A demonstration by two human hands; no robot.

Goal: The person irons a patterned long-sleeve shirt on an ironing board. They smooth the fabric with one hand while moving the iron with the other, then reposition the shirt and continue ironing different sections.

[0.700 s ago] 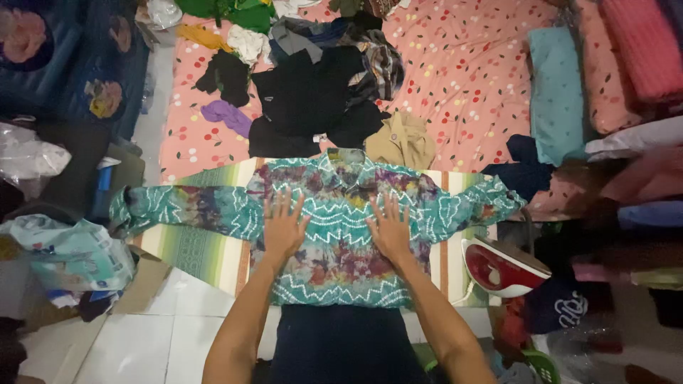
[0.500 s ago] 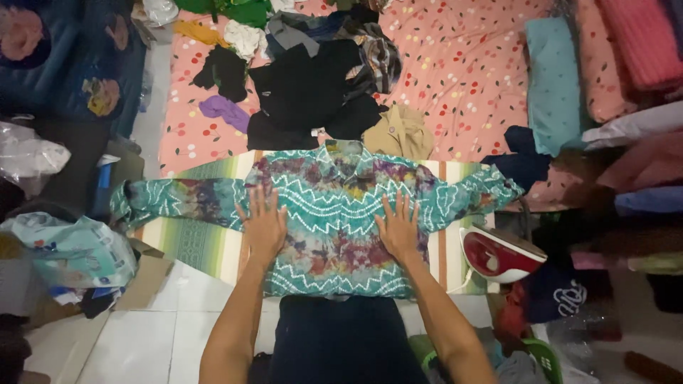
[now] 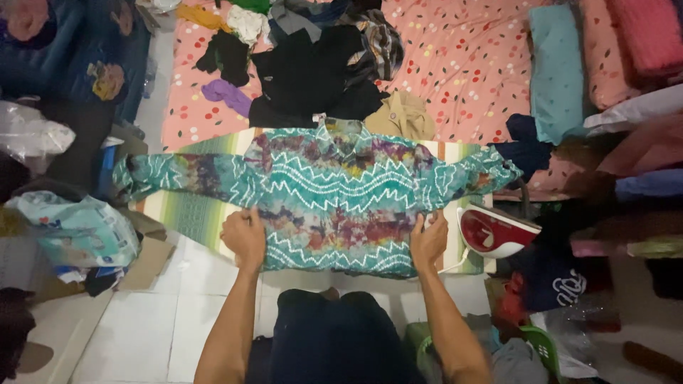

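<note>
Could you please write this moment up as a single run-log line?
left hand: grips shirt's lower left side | right hand: grips lower right side | teal patterned shirt: flat, sleeves spread, on striped mat | red iron: right of shirt

A home bedroom: a mattress in a pink patterned sheet [image 3: 469, 64] heaped with loose clothes [image 3: 313, 71], an iron [image 3: 494, 231] on the tiled floor [image 3: 142, 334], folded laundry stacked alongside.

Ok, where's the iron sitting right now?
In the head view, the red and white iron stands at the right end of the striped mat, just beside the right hand.
</note>
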